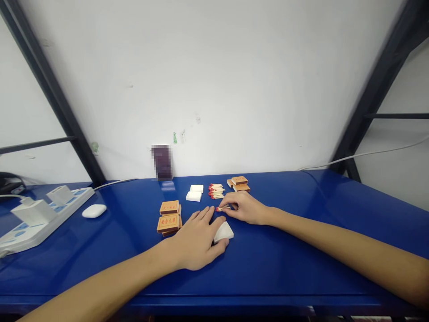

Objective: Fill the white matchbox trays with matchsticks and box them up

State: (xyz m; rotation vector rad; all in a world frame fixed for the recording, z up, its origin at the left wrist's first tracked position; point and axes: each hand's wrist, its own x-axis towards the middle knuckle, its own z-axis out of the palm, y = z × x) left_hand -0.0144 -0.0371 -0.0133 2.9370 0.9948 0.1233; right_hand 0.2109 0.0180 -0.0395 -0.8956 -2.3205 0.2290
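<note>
**Your right hand [246, 208] pinched matches [218, 209] while your left hand [197, 239] steadied a white tray [224, 231]**

Your right thumb and fingertips were closed on the matches, just above the blue table [301, 250] or touching it; their number was too small to tell. Your left hand lay palm down, thumb and index finger bracketing the tray near those red heads; how firmly they pressed, you could not tell.

The matches looked very light, stiff and brittle, likely to snap under a hard squeeze; the bare wooden shafts seemed the best hold. The tray was probably thin card, easily dented and apt to slide on the glossy surface, so opposite edges suited a gentle grip.

Beyond your hands lay a match pile [216, 191], with a pair of small trays [194, 196] to its left. Orange matchboxes [168, 222] sat stacked beside your left wrist, and another matchbox stack [240, 180] stood behind your right hand. Farther left were a white case [94, 210] and a power strip [53, 223].
</note>
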